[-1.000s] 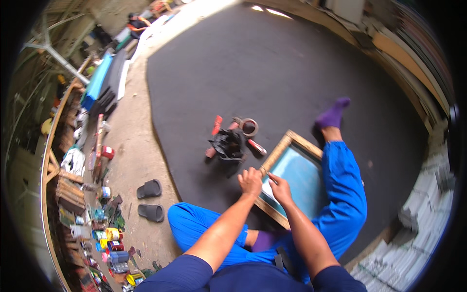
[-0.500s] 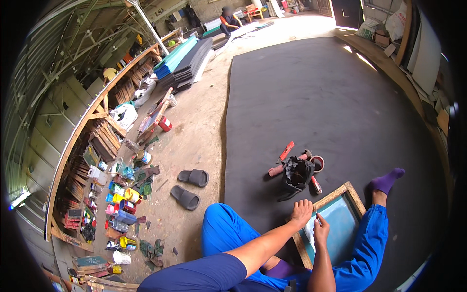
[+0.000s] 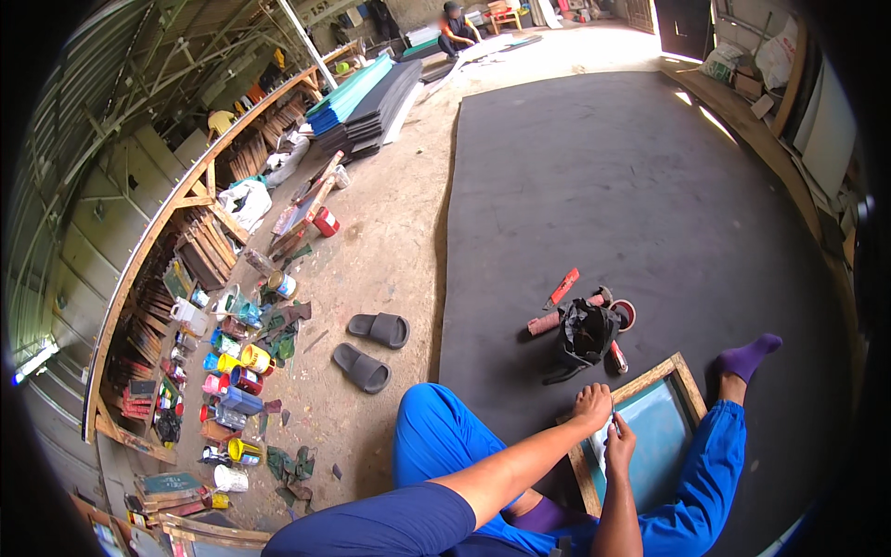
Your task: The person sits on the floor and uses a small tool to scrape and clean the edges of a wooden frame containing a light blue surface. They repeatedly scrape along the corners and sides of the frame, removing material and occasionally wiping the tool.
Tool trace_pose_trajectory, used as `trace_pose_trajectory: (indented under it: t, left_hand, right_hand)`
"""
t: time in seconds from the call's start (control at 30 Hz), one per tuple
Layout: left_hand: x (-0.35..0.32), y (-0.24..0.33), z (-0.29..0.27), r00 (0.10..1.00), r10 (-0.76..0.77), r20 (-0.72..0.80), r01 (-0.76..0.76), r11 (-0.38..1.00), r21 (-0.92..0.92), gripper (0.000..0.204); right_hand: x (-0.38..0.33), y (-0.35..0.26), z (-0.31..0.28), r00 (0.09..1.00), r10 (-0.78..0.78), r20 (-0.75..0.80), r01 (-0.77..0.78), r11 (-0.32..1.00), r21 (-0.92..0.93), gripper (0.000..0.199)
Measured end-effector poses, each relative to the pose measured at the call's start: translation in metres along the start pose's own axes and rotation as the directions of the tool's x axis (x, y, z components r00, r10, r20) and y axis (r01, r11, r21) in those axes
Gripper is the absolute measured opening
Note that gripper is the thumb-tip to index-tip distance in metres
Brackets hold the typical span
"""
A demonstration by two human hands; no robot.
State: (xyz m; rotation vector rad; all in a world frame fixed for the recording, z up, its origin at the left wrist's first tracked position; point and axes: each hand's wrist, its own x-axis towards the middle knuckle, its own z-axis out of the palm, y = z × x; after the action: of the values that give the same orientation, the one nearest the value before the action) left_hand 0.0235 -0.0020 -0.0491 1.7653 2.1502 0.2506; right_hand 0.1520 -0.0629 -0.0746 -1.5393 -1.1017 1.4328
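Observation:
A wood-framed screen (image 3: pixel 691 382) with a blue-green mesh lies tilted between my legs on the black sheet. My left hand (image 3: pixel 592 406) is at the frame's upper left side, its fingers bent over the wood. Close below it, my right hand (image 3: pixel 620 446) is above the mesh, its fingers pinched on a thin dark stick-like piece. The piece is too small to name. A pale, shiny patch shows on the mesh beside the hands. Just beyond the frame stands a container lined with a black bag (image 3: pixel 589 331).
Around the container lie a red-handled tool (image 3: pixel 561 288), a pinkish roll (image 3: pixel 544 323) and a tape roll (image 3: pixel 626 314). Black slippers (image 3: pixel 362 368) sit on the floor left of the black sheet (image 3: pixel 575 186). Farther left are several paint cans (image 3: pixel 256 358). A person (image 3: pixel 455 32) crouches far off.
The view has shifted, so the scene sits slightly to the right. Both hands stay at the frame's upper left, the right one still pinching the thin piece.

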Motion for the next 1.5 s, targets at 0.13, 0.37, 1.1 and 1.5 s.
trace_pose_trajectory:
  t: [0.13,0.37,1.1,1.5]
  left_hand:
    - [-0.011,-0.009,-0.014,0.995,0.096,-0.037,-0.098,0.992,-0.08,0.021]
    - [-0.012,-0.01,-0.017,0.989,0.095,-0.116,-0.104,0.991,-0.082,0.016]
    - [-0.054,-0.057,-0.011,0.843,0.492,-0.217,-0.372,0.825,0.424,0.037]
    - [-0.056,-0.052,-0.014,0.878,0.424,-0.222,-0.356,0.889,0.289,0.039]
  right_hand:
    - [0.001,0.011,0.006,1.0,-0.019,-0.014,0.02,0.999,0.049,0.041]
    - [-0.001,-0.009,0.0,0.998,-0.053,0.026,0.055,0.996,-0.072,0.042]
    - [-0.036,-0.069,0.003,0.976,-0.217,0.007,0.153,0.665,-0.731,0.036]
    - [-0.035,-0.08,0.002,0.989,-0.147,0.03,0.114,0.605,-0.788,0.038]
